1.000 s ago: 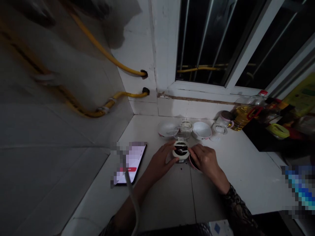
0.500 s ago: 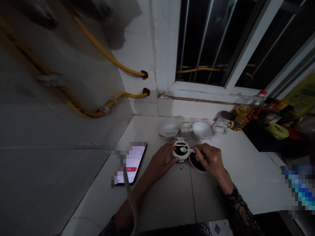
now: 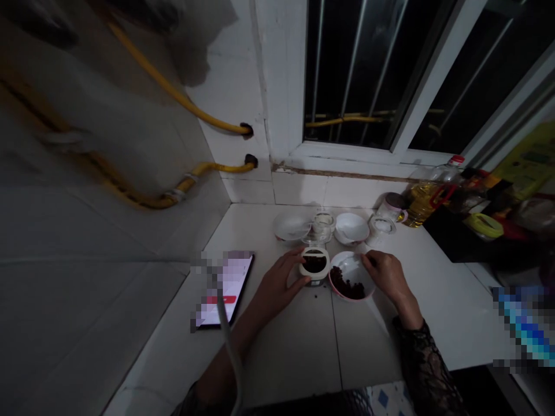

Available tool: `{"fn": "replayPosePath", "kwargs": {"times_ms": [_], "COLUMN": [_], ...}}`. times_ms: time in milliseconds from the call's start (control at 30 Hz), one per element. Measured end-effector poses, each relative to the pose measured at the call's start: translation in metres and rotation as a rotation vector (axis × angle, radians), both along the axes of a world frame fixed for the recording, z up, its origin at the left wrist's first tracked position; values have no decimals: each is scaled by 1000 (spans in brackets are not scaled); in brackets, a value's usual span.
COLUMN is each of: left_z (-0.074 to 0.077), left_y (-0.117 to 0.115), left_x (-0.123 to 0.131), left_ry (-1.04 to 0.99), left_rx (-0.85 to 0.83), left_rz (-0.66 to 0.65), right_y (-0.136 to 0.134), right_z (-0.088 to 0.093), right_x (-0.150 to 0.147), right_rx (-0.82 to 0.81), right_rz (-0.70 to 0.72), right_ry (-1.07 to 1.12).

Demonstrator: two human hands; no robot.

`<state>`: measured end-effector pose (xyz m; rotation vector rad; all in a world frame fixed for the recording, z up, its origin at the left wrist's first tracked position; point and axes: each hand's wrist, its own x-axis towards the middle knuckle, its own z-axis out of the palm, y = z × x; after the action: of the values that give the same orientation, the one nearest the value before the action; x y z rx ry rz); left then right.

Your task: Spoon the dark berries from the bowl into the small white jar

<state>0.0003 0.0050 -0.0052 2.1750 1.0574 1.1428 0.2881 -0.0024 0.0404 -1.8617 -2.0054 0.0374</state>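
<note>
My left hand (image 3: pixel 284 282) is wrapped round the left side of a small cream-rimmed seasoning jar (image 3: pixel 315 279), fingers behind and thumb in front. The jar's clear lid is flipped back, and dark reddish-brown bits fill it. Just right of it stands a white bowl (image 3: pixel 352 261) with a pink outer edge, with more dark bits heaped at its left and front. At the bowl's right rim my right hand (image 3: pixel 385 277) is closed in a pinch. The small white spoon in it is hard to make out against the white bowl.
Behind stand two white bowls, the left one (image 3: pixel 286 226) and the right one (image 3: pixel 352 229), with clear jars beside them. A lit phone (image 3: pixel 229 286) lies left. An oil bottle (image 3: pixel 420 202) and a yellow-green lidded container (image 3: pixel 485 226) stand right. A pale cable (image 3: pixel 229 346) hangs in front.
My right hand has moved right, away from the jar, to the bowl's right rim. The white spoon has left the jar. My left hand keeps its hold, and the view has shifted slightly.
</note>
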Motion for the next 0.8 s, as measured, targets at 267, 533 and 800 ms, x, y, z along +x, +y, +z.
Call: {"fn": "replayPosePath", "kwargs": {"times_ms": [267,533,800], "left_z": [0,0,0], "left_y": [0,2,5], "left_x": [-1,0,0], "left_ry": [0,-9,-18], "left_rx": [-19,-30,-16], "left_rz": [5,5,0], "right_y": [2,6,10], "right_z": [-9,-5,-10], "right_x": [-7,2,4], "right_rx": [-76,-91,-120], "right_rz": [63,-1,-24], "right_ry": [406,688,803]}}
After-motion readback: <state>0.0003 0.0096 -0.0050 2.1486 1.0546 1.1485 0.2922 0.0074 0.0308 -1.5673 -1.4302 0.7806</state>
